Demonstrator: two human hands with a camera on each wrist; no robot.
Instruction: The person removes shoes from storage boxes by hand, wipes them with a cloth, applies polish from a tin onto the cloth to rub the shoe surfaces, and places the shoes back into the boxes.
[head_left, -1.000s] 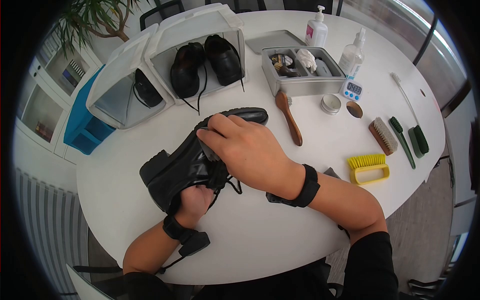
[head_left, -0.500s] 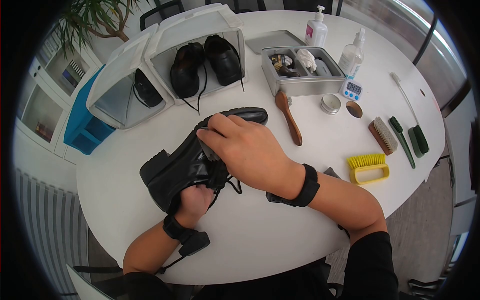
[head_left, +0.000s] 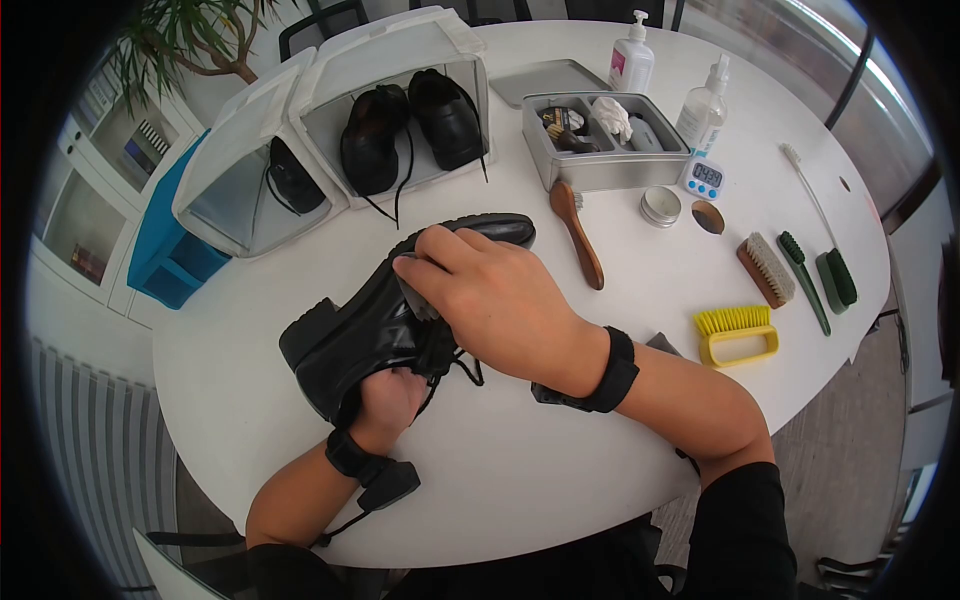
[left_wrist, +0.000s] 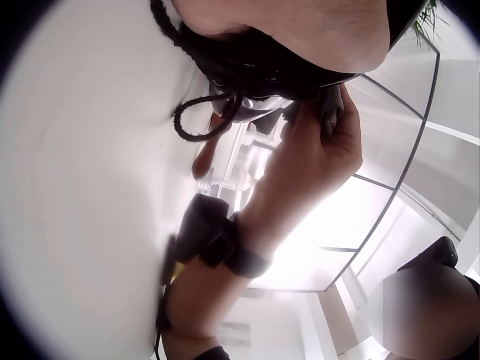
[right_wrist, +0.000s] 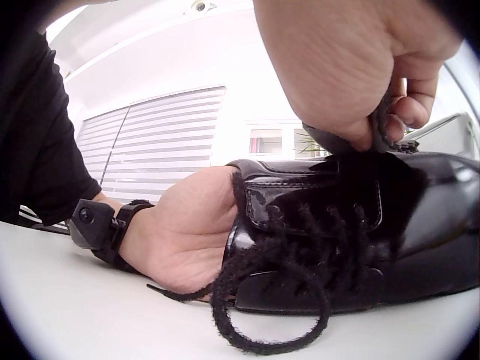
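A black leather lace-up shoe (head_left: 335, 355) lies tilted on its side over the white table, its sole facing away from me. My left hand (head_left: 392, 405) reaches into the shoe's opening; its fingers are hidden inside, and the palm shows in the right wrist view. With bent fingers my right hand (head_left: 505, 300) pinches a grey cloth (head_left: 416, 298) against the shoe's upper side, near the sole edge. In the right wrist view the cloth (right_wrist: 326, 140) meets the glossy leather above the laces. A loose lace loop (right_wrist: 324, 319) hangs in front.
Two clear-fronted boxes (head_left: 325, 215) with black shoes stand at the back left. Behind my right hand are a wooden-handled brush (head_left: 580, 240), a metal tin (head_left: 620, 178), a round tin (head_left: 661, 208) and a timer (head_left: 704, 179). Several brushes, including a yellow one (head_left: 738, 337), lie to the right.
Both hands, the shoe and the cloth keep practically the same place. Only the timer's display reads differently.
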